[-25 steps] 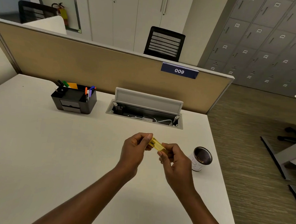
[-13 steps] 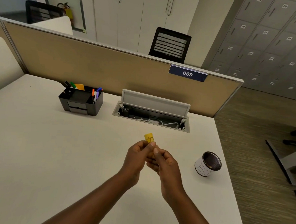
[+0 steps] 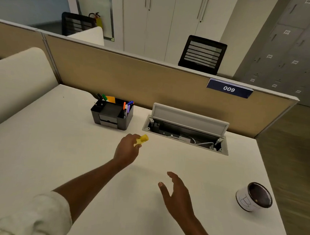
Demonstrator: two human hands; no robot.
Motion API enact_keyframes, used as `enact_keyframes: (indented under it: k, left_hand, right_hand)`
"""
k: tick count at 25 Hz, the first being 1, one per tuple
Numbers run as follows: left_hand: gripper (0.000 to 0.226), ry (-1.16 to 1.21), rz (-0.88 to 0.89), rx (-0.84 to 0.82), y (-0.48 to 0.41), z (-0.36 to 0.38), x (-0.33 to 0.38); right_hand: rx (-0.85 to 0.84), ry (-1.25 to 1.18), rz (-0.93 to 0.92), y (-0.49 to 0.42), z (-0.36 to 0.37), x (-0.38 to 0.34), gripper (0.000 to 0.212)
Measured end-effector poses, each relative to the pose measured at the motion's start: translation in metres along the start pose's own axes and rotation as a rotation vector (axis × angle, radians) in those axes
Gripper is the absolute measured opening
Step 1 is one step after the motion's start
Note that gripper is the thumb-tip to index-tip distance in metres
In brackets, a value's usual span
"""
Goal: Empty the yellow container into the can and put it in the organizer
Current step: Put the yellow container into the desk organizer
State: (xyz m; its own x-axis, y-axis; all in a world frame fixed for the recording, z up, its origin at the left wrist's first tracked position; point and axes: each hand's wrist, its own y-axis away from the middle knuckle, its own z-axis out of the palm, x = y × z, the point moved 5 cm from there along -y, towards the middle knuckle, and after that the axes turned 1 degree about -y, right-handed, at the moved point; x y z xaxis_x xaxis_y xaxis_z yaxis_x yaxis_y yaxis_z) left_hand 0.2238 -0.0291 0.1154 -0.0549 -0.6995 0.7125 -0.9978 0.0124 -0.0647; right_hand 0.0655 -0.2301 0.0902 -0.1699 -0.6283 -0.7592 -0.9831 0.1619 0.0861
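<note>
My left hand (image 3: 126, 149), at the middle of the frame, pinches the yellow container (image 3: 142, 140) just below the black organizer (image 3: 112, 115). My right hand (image 3: 178, 195), lower centre, hangs with fingers spread, holding nothing. The can (image 3: 254, 197) stands at lower right.

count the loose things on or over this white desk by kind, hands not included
Small yellow plastic container, held in the left hand: 1
White metal can with a dark inside: 1
Black plastic desk organizer: 1
Total: 3
The pens inside the organizer are too crowded to count.
</note>
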Motion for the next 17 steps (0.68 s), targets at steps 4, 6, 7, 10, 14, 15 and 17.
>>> enact_keyframes:
  k: [4, 6, 7, 10, 14, 15, 17]
  left_hand:
    - [0.02, -0.189, -0.031, 0.051, -0.059, -0.04, -0.043]
    - [0.015, -0.269, -0.063, 0.075, -0.084, -0.061, -0.059]
    - [0.013, -0.303, -0.064, 0.092, -0.094, -0.07, -0.065]
    - [0.013, -0.408, -0.036, 0.111, -0.122, -0.089, -0.08]
    - [0.021, -0.511, -0.036, 0.073, -0.155, -0.093, -0.091]
    - [0.022, -0.535, -0.022, 0.067, -0.164, -0.092, -0.093]
    - [0.021, -0.582, 0.013, 0.066, -0.175, -0.088, -0.093]
  right_hand:
    - [-0.113, 0.121, -0.045, -0.018, 0.043, -0.004, 0.064]
    - [-0.163, 0.182, -0.056, -0.028, 0.062, -0.006, 0.067]
    - [-0.183, 0.208, -0.06, -0.033, 0.07, -0.007, 0.067]
    - [-0.238, 0.262, -0.062, -0.046, 0.091, -0.008, 0.069]
    - [-0.294, 0.319, -0.039, -0.056, 0.108, 0.0, 0.072]
    - [-0.298, 0.342, -0.034, -0.059, 0.111, 0.003, 0.073]
    - [-0.297, 0.386, -0.028, -0.062, 0.113, 0.007, 0.075]
